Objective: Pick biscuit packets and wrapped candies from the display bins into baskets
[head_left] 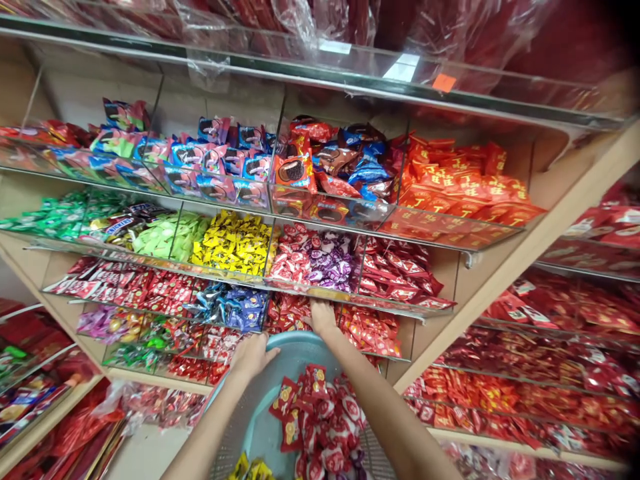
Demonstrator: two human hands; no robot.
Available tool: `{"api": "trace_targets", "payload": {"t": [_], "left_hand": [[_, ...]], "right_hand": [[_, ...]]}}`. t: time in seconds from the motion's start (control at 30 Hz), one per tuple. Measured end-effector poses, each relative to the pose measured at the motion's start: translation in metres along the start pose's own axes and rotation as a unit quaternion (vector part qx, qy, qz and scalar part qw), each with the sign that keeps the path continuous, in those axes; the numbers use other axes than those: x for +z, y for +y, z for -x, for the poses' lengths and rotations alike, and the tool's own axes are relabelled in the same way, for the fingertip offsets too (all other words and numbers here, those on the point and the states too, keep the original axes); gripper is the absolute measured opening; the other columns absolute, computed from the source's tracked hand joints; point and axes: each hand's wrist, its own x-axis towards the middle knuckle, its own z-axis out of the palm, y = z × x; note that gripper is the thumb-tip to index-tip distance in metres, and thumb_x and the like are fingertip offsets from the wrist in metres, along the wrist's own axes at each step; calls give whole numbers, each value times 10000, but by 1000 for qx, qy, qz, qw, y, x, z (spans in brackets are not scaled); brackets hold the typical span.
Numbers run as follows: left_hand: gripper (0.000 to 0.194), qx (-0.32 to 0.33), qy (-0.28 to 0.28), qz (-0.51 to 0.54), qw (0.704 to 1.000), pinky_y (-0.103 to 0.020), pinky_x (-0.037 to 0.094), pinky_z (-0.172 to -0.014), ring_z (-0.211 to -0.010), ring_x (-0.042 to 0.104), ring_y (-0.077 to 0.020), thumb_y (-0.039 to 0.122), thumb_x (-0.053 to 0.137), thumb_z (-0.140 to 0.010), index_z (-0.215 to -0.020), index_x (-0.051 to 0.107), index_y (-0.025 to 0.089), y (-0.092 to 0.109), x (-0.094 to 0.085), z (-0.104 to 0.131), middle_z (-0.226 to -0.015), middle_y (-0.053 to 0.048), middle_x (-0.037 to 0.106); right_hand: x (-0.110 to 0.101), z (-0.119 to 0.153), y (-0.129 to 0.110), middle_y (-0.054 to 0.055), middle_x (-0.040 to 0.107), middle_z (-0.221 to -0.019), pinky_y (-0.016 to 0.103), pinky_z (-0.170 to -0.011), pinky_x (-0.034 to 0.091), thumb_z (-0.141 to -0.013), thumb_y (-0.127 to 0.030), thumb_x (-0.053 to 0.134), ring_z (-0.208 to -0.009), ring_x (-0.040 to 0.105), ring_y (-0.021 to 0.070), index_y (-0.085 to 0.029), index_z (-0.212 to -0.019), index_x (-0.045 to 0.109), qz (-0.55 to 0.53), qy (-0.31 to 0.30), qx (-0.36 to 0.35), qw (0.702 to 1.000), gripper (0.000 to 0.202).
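My left hand is closed over the far-left rim of a blue-green basket, its thumb lying along the inside. In the basket are red-and-white twist-wrapped candies, red square packets with an orange picture, several yellow packets and a few purple ones at the bottom edge. Beyond the rim, my right hand reaches into a low shelf compartment of red wrapped candies. Its fingertips go out of sight among the candies under the shelf above, so their grip is hidden.
Glass-fronted shelves hold sorted sweets: yellow packets, purple candies, orange-red packets. A clear shelf edge runs just above my right hand. More red packets fill shelves at the right. Plastic-wrapped goods lie on top.
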Motion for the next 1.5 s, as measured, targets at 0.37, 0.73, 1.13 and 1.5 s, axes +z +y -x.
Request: {"api": "trace_targets", "payload": {"t": [0.37,0.73,1.13,1.5], "left_hand": [[408,0,8,11,1000,-345,449,-737,-897,619,-268,503,388,-812,-982,573,182,-4,6,-2,-938,-116,662],[419,-1,19,27,999,-346,435,-775,-935,595,-271,499,432,-798,-1023,573,174,-5,6,0,-957,-116,643],[445,-3,4,5,1000,-315,435,-756,-929,606,-260,568,473,-769,-932,597,174,1,-6,-1,-942,-118,653],[489,-11,-8,21,1000,-327,436,-769,-938,608,-276,595,446,-774,-938,607,163,5,-10,-2,-953,-135,658]], "right_hand": [[-6,-6,-1,154,633,-1076,345,-865,418,-679,-129,631,-1047,554,275,-130,-1044,597,-7,-32,48,998,366],[-6,28,4,116,508,-1256,349,-969,344,-732,-194,528,-1160,437,258,-147,-1237,442,-69,90,6,994,514],[25,127,-6,83,513,-1255,302,-991,344,-807,-361,485,-1168,446,217,-161,-1296,367,-240,120,-42,962,542],[62,181,-32,142,547,-1186,379,-949,393,-730,-291,562,-1104,516,272,-168,-1235,460,-171,-45,-56,983,530]]}}
